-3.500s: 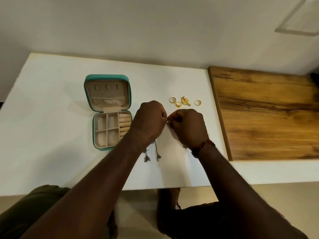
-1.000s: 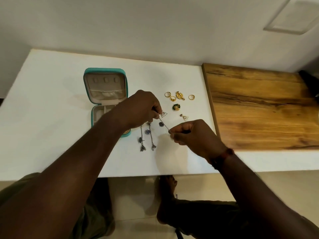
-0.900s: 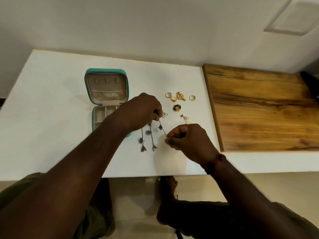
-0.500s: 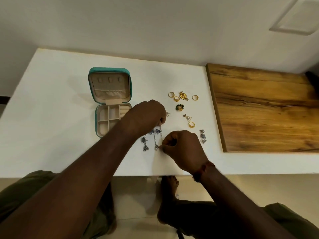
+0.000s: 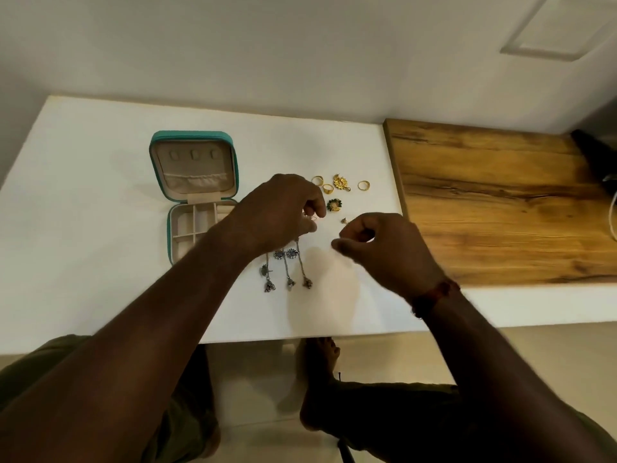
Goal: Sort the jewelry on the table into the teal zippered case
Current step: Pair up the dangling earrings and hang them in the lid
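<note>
Smooth white counter carries the open square teal zippered case (beige compartments). Left hand curls over the silver chain earrings. Right hand has fingertips pinched, contents indeterminate. Gold rings lie beyond.

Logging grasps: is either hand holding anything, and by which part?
Cannot be told: the left hand covers the top ends of the silver chain earrings; the right hand pinches, nothing visible.

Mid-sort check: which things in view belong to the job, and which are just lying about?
Job:
teal case
gold rings
gold pendant
green-gold earring
silver dangle earrings

Lying about:
wooden board
white cable
</note>
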